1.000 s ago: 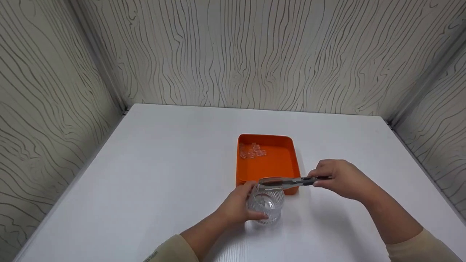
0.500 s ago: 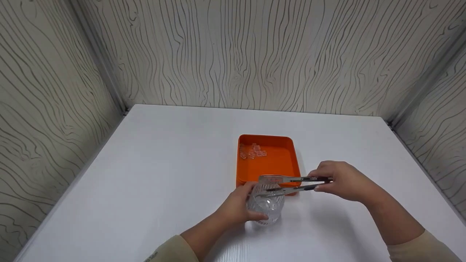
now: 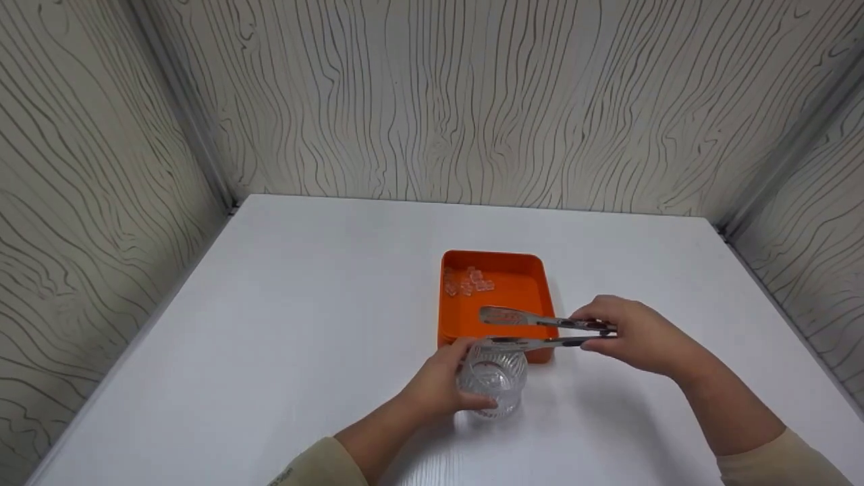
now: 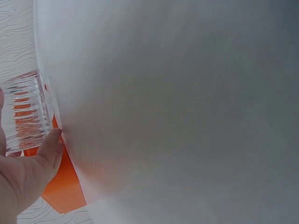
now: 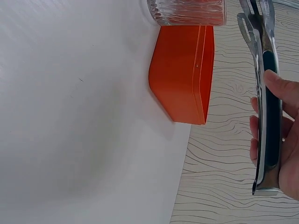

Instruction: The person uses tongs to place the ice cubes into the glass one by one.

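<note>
1 orange tray sits partly hidden behind the glass.

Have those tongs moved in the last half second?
Yes. In the head view, the tongs have swung their tips up the picture, toward the far edge of the orange tray.

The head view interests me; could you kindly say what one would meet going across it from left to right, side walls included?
Left wall → left hand → glass → right hand → right wall.
</note>
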The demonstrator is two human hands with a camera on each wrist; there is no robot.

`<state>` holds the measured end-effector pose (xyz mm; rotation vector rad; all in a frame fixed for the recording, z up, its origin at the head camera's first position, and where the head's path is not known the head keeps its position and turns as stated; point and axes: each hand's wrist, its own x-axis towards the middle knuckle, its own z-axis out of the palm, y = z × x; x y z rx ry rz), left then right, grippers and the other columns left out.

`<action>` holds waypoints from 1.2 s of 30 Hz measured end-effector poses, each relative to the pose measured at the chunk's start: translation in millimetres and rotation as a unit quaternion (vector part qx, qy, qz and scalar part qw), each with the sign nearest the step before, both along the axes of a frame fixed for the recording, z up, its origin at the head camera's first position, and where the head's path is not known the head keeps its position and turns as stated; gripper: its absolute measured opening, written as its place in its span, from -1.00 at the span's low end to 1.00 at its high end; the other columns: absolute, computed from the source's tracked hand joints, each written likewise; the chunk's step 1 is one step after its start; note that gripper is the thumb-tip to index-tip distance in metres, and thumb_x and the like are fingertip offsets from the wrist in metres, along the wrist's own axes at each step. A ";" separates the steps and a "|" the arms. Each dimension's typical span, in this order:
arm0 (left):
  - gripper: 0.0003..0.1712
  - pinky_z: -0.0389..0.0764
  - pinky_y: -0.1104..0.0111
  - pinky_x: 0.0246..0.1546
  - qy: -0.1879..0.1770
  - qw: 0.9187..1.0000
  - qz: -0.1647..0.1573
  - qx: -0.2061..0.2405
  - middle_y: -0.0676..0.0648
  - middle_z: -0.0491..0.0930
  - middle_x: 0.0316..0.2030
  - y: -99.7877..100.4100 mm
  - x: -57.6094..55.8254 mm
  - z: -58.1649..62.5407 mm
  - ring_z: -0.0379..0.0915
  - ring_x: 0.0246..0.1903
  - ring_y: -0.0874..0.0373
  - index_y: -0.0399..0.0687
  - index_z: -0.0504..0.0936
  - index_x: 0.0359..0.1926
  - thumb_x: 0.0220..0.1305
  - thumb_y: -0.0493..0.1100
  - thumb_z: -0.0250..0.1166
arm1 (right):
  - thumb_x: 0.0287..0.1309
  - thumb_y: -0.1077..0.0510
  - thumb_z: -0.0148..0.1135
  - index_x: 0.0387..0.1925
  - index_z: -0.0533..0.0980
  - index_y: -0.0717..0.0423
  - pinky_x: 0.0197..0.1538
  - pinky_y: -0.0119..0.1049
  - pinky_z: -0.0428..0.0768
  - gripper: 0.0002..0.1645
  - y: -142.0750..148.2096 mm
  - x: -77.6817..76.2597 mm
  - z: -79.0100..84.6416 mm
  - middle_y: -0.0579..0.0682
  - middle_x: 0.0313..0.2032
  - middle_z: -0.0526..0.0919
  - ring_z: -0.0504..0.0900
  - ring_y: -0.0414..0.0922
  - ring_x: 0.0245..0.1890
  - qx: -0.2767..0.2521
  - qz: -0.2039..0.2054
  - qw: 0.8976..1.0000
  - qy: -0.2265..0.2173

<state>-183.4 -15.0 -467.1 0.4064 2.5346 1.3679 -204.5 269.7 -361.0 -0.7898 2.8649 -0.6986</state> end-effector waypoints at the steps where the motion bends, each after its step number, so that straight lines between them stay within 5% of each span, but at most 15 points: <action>1: -0.11 0.41 0.17 0.10 0.003 1.000 -0.002 -0.001 0.20 0.39 -0.01 -0.2 -0.1 0.0 0.37 0.01 0.18 0.33 0.29 0.11 -0.32 0.11 0.54 | -0.01 0.15 0.34 -0.13 0.54 -0.08 -0.27 -0.39 0.54 -0.67 0.0 -0.3 -0.2 -0.24 -0.32 0.51 0.48 -0.27 -0.35 0.001 0.002 1.000 0.005; 36: -0.12 0.46 0.18 0.06 -0.003 1.000 -0.005 -0.009 0.15 0.41 0.01 -0.6 0.7 4.1 0.37 -0.01 0.17 0.28 0.30 0.12 -0.30 0.14 0.52 | -0.04 0.02 0.36 -0.17 0.56 -0.03 -0.30 -0.30 0.48 -0.66 -3.3 -14.4 -2.4 -0.17 -0.36 0.49 0.43 -0.17 -0.37 0.058 -0.078 0.995 0.011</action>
